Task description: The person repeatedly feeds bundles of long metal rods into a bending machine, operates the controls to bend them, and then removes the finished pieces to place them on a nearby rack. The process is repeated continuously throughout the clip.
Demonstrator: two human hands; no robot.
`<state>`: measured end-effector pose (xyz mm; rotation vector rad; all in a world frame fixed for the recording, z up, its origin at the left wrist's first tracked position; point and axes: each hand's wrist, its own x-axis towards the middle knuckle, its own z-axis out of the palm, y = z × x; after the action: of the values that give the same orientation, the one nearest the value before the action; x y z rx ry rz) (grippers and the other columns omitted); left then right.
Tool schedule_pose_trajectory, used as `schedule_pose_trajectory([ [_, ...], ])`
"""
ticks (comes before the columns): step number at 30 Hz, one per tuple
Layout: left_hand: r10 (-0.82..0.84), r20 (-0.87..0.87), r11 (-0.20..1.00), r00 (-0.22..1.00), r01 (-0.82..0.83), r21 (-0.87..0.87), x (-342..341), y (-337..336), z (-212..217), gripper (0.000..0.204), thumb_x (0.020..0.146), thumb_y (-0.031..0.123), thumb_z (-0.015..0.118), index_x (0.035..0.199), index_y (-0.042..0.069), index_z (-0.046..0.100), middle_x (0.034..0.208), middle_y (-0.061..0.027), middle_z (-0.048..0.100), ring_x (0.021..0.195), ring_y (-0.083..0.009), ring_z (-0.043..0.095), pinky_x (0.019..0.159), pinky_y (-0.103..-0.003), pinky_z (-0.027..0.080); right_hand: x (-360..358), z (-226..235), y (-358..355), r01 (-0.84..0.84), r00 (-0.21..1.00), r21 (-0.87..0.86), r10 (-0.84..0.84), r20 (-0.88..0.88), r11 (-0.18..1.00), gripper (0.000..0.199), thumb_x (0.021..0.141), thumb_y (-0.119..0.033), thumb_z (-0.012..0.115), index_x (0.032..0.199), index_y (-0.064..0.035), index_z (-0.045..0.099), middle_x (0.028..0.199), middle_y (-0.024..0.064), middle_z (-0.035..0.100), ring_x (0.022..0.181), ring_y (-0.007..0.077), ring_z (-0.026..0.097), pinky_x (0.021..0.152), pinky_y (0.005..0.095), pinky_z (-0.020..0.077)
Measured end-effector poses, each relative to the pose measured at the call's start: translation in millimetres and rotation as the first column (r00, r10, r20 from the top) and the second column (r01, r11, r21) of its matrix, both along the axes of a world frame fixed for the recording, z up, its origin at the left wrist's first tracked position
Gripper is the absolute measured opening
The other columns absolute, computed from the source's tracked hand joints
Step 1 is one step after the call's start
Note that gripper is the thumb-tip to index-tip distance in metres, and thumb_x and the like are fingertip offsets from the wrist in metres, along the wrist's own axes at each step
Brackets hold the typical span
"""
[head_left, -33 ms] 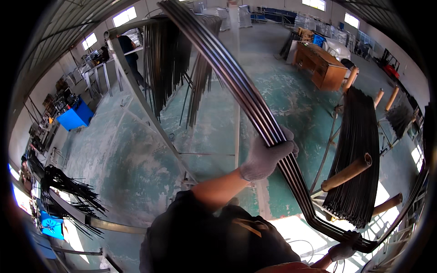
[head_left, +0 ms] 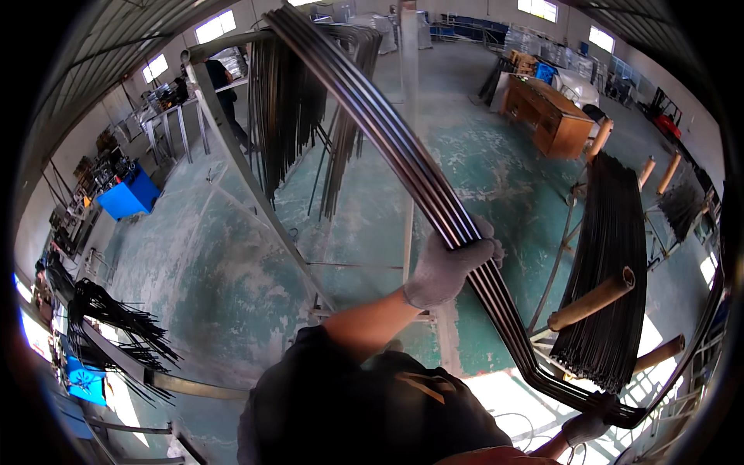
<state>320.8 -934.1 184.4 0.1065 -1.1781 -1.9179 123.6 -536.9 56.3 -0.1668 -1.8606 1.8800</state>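
Observation:
A bundle of long, dark, shiny metal rods [head_left: 389, 138] slants across the middle, from the upper left to the lower right. Several rods lie side by side, and they bend near the lower right. My left hand [head_left: 443, 270], in a grey glove, is closed around the bundle at its middle, fingers wrapped over the far side. Close to the lower bend, my gloved right hand [head_left: 587, 425] grips the same rods, its fingers partly hidden. Past that hand the rods turn upward along the right rim.
Dark rods hang from a metal rack [head_left: 232, 159] at the upper left. A thick hanging bundle [head_left: 601, 271] stands at right beside brown rack arms [head_left: 593, 300]. Beyond are a wooden desk [head_left: 549, 116], a blue box [head_left: 130, 194] and a person [head_left: 225, 97]. More rods [head_left: 120, 318] lie at left.
The far end of the rods is slightly lower and further left. Both hands keep their hold, and the surroundings shift only slightly.

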Motion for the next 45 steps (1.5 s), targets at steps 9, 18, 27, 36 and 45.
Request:
schedule_pose_trajectory([
  [9,0.282,-0.178,0.936,0.943,-0.229,0.269,62.6,-208.3,10.4,0.010,0.092,0.001,0.055,0.102,0.000,0.056,0.081,-0.0152,0.063,0.078,-0.0303,0.067,0.076,-0.043,0.058,-51.1,199.2,-220.1,-0.100,0.851,0.492,0.331,-0.408,0.865,0.034,0.105,-0.024,0.058,0.120,0.0044,0.067,0.109,0.0083,0.067,0.090,0.0159,0.060,0.084,0.0324,0.0494],
  [18,0.448,-0.253,0.847,0.857,-0.316,0.428,134.3,-354.9,26.4,0.009,0.093,-0.003,0.051,0.088,-0.004,0.058,0.084,-0.0142,0.062,0.085,-0.0265,0.065,0.082,-0.038,0.058,71.8,407.3,-531.1,-0.001,0.178,0.807,0.795,-0.580,0.590,0.025,0.093,-0.024,0.064,0.102,-0.0024,0.072,0.090,0.0064,0.068,0.086,0.0215,0.065,0.076,0.0397,0.0523],
  [27,0.588,0.007,0.424,0.809,-0.315,0.849,245.7,-469.2,-115.5,0.037,0.104,0.025,0.044,0.118,0.000,0.068,0.121,-0.0180,0.069,0.110,-0.0296,0.066,0.095,-0.049,0.055,190.6,308.6,-541.4,-0.123,-0.428,0.683,0.583,-0.691,0.720,0.017,0.082,-0.024,0.069,0.084,-0.0091,0.077,0.072,0.0044,0.069,0.082,0.0271,0.071,0.068,0.0470,0.0552],
  [36,0.545,0.332,0.108,0.770,-0.457,0.883,129.2,-372.8,-216.9,0.029,0.096,0.030,0.059,0.099,0.002,0.067,0.090,-0.0143,0.072,0.085,-0.0311,0.072,0.085,-0.053,0.060,-97.5,18.3,-295.9,-0.335,0.673,0.851,0.735,-0.086,0.406,0.033,0.086,-0.018,0.076,0.117,-0.0074,0.070,0.110,0.0145,0.072,0.101,0.0327,0.070,0.087,0.0437,0.0567],
  [45,-0.363,0.735,0.713,0.573,-0.337,0.615,-112.9,-39.4,-323.6,0.012,0.097,0.013,0.058,0.098,0.002,0.062,0.088,-0.0118,0.065,0.082,-0.0248,0.064,0.080,-0.039,0.057,-307.5,-185.7,21.1,-0.365,0.838,0.800,-0.206,0.505,0.476,0.074,0.082,-0.044,0.077,0.140,-0.0053,0.053,0.128,0.0229,0.064,0.121,0.0396,0.061,0.100,0.0480,0.0494],
])
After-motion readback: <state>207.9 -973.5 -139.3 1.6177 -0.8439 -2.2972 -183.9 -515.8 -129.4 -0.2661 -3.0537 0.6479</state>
